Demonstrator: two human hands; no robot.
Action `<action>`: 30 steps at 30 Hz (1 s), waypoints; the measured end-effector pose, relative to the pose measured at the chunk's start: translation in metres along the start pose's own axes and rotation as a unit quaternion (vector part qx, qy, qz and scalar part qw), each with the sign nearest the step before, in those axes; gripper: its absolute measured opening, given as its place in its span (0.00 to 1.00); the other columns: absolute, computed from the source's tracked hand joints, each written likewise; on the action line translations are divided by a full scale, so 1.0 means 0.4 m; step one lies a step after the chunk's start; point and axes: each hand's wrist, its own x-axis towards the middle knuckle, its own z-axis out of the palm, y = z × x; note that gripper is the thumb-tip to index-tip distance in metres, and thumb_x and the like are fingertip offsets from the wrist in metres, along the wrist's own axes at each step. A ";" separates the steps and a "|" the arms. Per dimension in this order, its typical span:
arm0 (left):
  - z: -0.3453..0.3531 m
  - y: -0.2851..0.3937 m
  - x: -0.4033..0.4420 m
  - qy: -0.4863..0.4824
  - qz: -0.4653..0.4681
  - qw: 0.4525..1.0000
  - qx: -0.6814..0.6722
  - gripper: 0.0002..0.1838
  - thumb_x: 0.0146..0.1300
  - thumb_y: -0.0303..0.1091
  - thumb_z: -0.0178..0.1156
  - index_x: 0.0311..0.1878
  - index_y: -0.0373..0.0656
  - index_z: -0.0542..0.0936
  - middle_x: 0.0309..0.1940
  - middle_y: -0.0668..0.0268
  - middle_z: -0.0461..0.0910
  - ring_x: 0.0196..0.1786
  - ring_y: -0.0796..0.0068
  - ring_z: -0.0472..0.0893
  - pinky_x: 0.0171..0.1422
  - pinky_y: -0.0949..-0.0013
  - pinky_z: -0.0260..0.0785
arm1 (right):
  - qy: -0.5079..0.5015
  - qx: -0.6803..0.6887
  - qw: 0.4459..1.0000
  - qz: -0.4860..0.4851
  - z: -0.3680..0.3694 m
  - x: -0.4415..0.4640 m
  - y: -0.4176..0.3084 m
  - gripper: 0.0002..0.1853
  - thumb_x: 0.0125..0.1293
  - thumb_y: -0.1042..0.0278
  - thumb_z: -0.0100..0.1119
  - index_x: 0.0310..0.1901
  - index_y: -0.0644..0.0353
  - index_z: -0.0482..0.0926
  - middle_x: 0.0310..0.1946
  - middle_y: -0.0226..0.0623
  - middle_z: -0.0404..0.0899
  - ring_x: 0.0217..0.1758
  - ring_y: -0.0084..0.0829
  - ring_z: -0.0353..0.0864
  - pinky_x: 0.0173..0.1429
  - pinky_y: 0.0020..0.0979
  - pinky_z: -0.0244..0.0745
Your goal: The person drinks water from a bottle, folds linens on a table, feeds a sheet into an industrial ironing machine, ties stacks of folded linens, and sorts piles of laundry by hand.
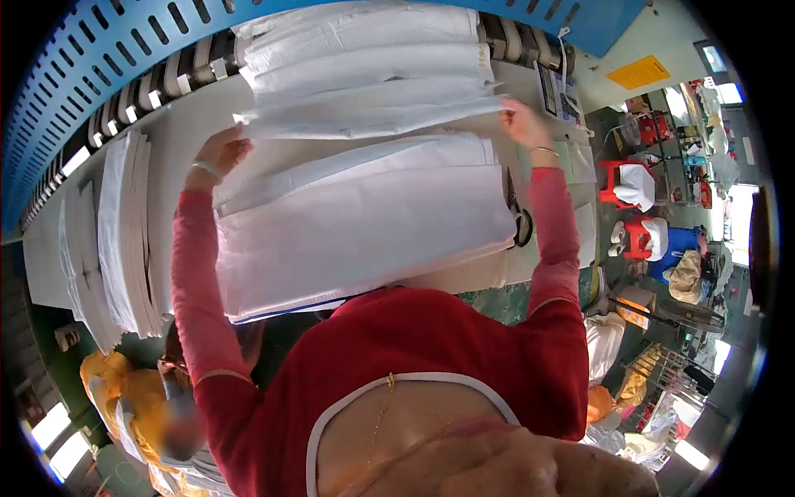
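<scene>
My left hand [224, 153] is closed at the left corner of a thin white cloth sheet [373, 120]. My right hand [524, 124] pinches the same sheet's right corner, so its near edge stretches between both hands. Behind it, more wrinkled white cloth [364, 45] runs up to the machine. Between my forearms lies a broad stack of white sheets [364, 224], its top layer folded at the back. Black-handled scissors [522, 225] rest at the stack's right edge, close to my right forearm.
A blue slotted machine guard [149, 37] and a row of rollers [145, 108] border the table's far side. Folded white stacks [124, 232] stand at the left. A person in yellow [124, 398] is at lower left. Red stools [613, 186] stand on the right.
</scene>
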 end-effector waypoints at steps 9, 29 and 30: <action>-0.066 0.121 -0.359 -0.003 0.250 0.966 -0.059 0.06 0.57 0.28 0.58 0.36 0.37 0.78 0.30 0.64 0.78 0.31 0.74 0.76 0.35 0.72 0.71 | 0.041 -0.123 0.953 -0.274 0.267 -0.362 -0.124 0.07 0.56 0.70 0.57 0.34 0.63 0.76 0.24 0.29 0.72 0.27 0.21 0.68 0.33 0.21 0.62; -0.119 -0.074 -0.352 0.177 0.338 0.855 0.353 0.20 0.59 0.30 0.57 0.56 0.47 0.71 0.40 0.67 0.76 0.43 0.78 0.74 0.52 0.72 0.68 | 0.134 -0.419 0.883 -0.164 0.130 -0.318 0.101 0.16 0.57 0.57 0.62 0.36 0.61 0.75 0.31 0.29 0.76 0.36 0.20 0.73 0.42 0.23 0.68; -0.038 -0.039 -0.311 0.171 0.250 0.903 0.305 0.19 0.60 0.34 0.56 0.56 0.48 0.71 0.42 0.67 0.76 0.45 0.77 0.75 0.51 0.70 0.68 | 0.130 -0.396 0.897 -0.147 0.126 -0.255 0.089 0.17 0.57 0.56 0.62 0.39 0.61 0.75 0.32 0.29 0.76 0.37 0.20 0.74 0.43 0.23 0.68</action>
